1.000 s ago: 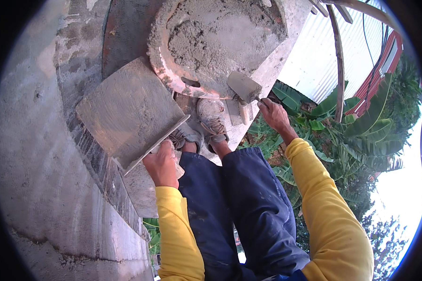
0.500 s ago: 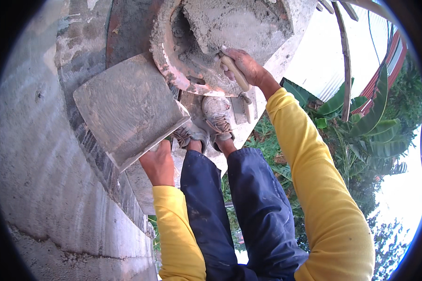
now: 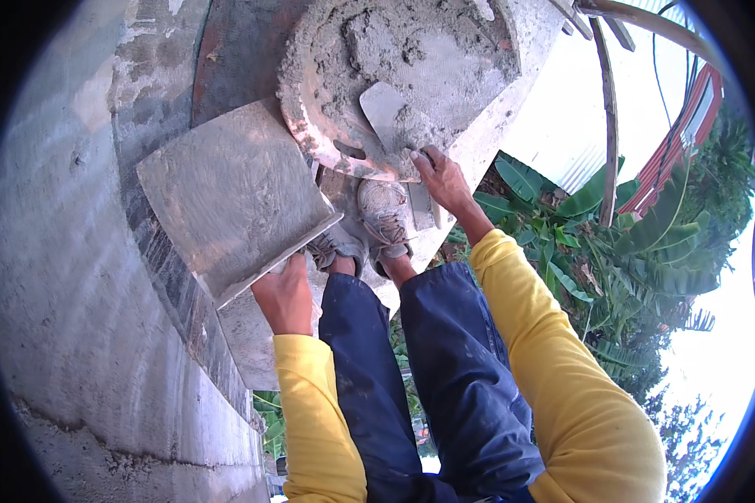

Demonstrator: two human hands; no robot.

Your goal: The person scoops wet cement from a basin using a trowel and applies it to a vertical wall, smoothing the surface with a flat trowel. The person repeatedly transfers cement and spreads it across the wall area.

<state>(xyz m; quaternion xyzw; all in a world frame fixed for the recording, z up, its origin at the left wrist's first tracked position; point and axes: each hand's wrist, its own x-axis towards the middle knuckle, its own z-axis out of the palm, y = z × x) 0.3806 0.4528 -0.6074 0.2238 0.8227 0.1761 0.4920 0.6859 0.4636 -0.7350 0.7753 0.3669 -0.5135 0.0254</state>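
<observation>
My left hand [image 3: 283,293] is closed under the near edge of a flat, grey-smeared mortar board [image 3: 235,189] with a raised strip along that edge. The board's face carries only a thin smear. To its right, my right hand [image 3: 446,183] is closed at the near rim of a round, mortar-crusted basin [image 3: 304,126]. A trowel [image 3: 381,116] reaches from that hand into the basin, its flat blade over the wet grey mortar [image 3: 432,54]. The trowel's handle is hidden by my fingers.
My worn shoes [image 3: 384,210] stand just below the basin on a narrow platform. A rough concrete wall [image 3: 67,251] runs along the left. On the right, a platform edge drops toward banana plants [image 3: 579,210], and a wooden pole [image 3: 610,126] stands beyond.
My right hand has shifted down and right, and turned; the wooden handle seen earlier is now covered. The trowel blade has come into plain view over the mortar. My left hand and the board stay nearly still.
</observation>
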